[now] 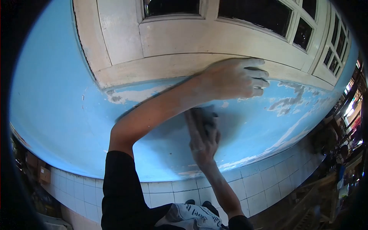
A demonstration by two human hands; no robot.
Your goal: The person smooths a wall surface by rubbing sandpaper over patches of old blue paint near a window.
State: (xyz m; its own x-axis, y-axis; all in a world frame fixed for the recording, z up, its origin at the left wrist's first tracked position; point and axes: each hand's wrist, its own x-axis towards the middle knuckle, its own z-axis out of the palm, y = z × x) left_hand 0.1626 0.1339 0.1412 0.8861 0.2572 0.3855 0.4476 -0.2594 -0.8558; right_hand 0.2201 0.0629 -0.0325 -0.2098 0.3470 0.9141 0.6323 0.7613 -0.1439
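Observation:
A blue wall point(168, 134) with patches of worn, peeling paint fills the middle of the view. My left hand point(237, 79), pale with dust, rests at the lower edge of the cream window frame point(172, 36), its fingers apart and pointing right, with nothing in them. Below it, my right hand point(204, 140) has its fingers round a dark block point(207, 117) against the blue wall. Motion blurs the block, so its exact shape cannot be made out.
White tiles point(268, 180) run below the wall. Two dark shoes point(207, 203) show near the bottom centre. A cardboard box point(45, 174) is at the lower left, and wooden clutter point(314, 203) at the lower right.

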